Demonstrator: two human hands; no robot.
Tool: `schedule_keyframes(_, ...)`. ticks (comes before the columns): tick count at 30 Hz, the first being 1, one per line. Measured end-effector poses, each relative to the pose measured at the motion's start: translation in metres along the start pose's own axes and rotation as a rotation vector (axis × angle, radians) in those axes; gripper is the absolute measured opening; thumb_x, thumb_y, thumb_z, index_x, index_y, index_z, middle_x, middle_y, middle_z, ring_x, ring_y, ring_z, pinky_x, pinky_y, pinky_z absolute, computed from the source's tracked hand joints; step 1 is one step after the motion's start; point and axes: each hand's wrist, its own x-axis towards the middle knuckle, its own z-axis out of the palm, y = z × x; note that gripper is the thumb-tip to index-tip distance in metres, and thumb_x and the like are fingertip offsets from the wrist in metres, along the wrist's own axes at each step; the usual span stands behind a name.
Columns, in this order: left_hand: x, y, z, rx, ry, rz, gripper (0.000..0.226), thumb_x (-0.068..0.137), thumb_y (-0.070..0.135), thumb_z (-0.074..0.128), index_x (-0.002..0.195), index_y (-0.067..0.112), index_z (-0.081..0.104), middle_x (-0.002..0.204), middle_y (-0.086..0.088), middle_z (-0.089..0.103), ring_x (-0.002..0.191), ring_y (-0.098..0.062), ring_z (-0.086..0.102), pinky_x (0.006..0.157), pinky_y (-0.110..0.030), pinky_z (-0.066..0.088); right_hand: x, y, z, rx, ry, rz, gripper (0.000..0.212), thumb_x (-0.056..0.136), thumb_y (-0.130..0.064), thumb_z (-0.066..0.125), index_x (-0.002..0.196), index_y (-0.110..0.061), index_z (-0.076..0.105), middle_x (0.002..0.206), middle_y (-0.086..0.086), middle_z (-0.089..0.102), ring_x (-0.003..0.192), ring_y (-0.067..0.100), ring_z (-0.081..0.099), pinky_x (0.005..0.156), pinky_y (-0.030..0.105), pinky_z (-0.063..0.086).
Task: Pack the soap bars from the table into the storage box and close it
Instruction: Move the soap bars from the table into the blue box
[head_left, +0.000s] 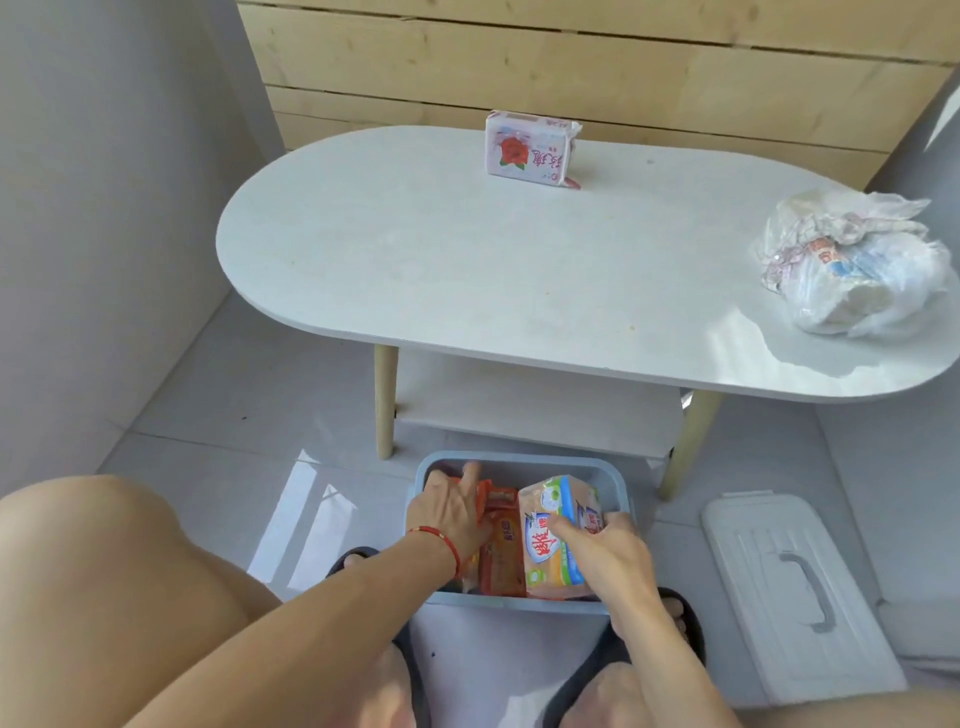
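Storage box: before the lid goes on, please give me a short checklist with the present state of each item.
1. Table free of soap: not ok, pink soap bar stands there.
2. Plastic bag contents soap: cannot tell.
3. Yellow soap pack below storage box rim: not ok, right hand holds it tilted.
4. Left hand out: not ok.
5. Lid nearby: ok, on floor.

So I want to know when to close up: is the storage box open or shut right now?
Open. The storage box has no lid on, both hands reach inside it, and its lid lies flat on the floor beside it.
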Motion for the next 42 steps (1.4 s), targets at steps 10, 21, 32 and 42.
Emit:
schedule_keyframes(10,-0.002,-0.029,0.003,0.324,-0.026,0.212,0.067,0.086,0.072,0.035,0.136,0.028,0.045,0.145,-0.009,0.040,0.135,-0.029,0.033,0.100,-0.050,0.034,0.034,0.015,0.045,0.057,-0.317,0.150,0.038,0.093,-0.043,0.069,0.122,-0.020,0.061,0.100,-0.002,0.077,0.085,0.015,0.077,0.077,0.032,0.062)
schedule_keyframes(21,-0.016,-0.058,0.013,0.257,-0.243,0.318,0.122,0.072,0.080,0.058,0.158,0.028,-0.011,0.169,-0.002,-0.005,0.156,-0.024,-0.008,0.124,-0.059,0.006,0.028,0.002,0.073,-0.620,-0.283,-0.120,0.018,0.105,-0.029,0.050,0.115,-0.022,0.062,0.106,-0.002,0.066,0.092,0.017,0.064,0.080,0.032,0.055)
schedule_keyframes(32,-0.036,-0.011,-0.072,0.339,-0.260,0.267,0.062,0.091,0.041,0.057,0.144,0.016,0.038,0.142,-0.012,0.049,0.131,-0.030,0.047,0.104,-0.049,0.045,-0.025,-0.044,0.036,-0.569,-0.200,-0.386,0.028,0.102,-0.038,0.053,0.120,-0.020,0.065,0.114,-0.003,0.069,0.103,0.017,0.066,0.089,0.038,0.056)
schedule_keyframes(42,-0.042,0.017,-0.285,-0.262,0.346,0.493,0.021,0.082,0.029,0.056,0.096,0.025,0.071,0.072,0.011,0.064,0.075,-0.018,0.063,0.074,-0.034,0.055,-0.075,-0.204,-0.068,0.046,0.166,-0.888,0.018,0.091,-0.018,0.061,0.090,-0.029,0.075,0.079,-0.021,0.072,0.071,0.003,0.069,0.062,0.005,0.044)
